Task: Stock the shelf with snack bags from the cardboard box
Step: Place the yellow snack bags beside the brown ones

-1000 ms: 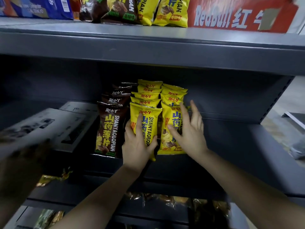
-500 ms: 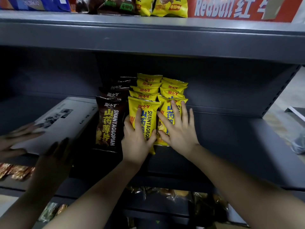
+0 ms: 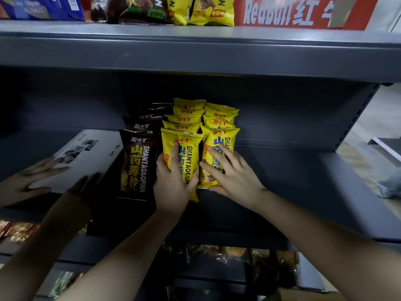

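Shelf (image 3: 303, 181), grey metal, middle tier: two rows of yellow bags (image 3: 191, 119) stand one behind another, with a row of brown bags (image 3: 136, 166) just beside them on the left. Left hand (image 3: 173, 187) grips the left front bag (image 3: 191, 148) low down, fingers and thumb curled round its edges, forefinger straight up its face. Right hand (image 3: 234, 177) lies on the right front bag (image 3: 225, 137), fingers spread and nearly straight, thumb at the bottom edge. Both front bags upright, touching. Further left, another person's hands (image 3: 23, 181) rest on a white box (image 3: 91, 157).
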`<state>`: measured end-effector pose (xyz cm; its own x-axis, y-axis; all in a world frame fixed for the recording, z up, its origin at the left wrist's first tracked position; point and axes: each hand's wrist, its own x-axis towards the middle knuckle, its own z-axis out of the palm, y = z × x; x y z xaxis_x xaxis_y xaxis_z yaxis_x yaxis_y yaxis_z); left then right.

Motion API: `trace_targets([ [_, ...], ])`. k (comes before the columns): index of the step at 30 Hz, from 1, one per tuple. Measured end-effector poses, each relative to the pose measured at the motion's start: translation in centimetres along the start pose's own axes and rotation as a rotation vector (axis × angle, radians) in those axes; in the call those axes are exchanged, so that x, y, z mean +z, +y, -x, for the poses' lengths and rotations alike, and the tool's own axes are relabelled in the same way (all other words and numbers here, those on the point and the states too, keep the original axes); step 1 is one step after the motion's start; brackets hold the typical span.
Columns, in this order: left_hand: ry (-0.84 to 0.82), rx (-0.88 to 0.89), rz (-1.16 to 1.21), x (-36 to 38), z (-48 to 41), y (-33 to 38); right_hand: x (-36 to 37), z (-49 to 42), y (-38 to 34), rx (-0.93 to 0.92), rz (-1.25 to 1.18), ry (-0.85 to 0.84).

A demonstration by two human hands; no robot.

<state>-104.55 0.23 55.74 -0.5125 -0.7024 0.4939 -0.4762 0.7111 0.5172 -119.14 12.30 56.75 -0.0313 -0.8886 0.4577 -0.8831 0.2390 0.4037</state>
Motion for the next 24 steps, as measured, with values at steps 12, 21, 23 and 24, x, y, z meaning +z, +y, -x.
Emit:
trace_targets([
  [12, 0.034, 0.028, -0.076, -0.4, 0.3, 0.1, -2.0, -0.4, -0.5, 0.076, -0.163, 0.026],
  [21, 0.104, 0.137, -0.103, -2.7, 2.1, 2.7, -5.3, 3.2, 0.9, 0.132, -0.191, 0.017],
  [23, 0.104, 0.188, -0.093, -3.3, 2.8, 3.9, -6.3, 4.4, 1.2, 0.161, -0.212, -0.008],
  [24, 0.096, 0.201, -0.09, -3.5, 3.3, 4.6, -6.8, 5.0, 1.3, 0.179, -0.231, -0.019],
])
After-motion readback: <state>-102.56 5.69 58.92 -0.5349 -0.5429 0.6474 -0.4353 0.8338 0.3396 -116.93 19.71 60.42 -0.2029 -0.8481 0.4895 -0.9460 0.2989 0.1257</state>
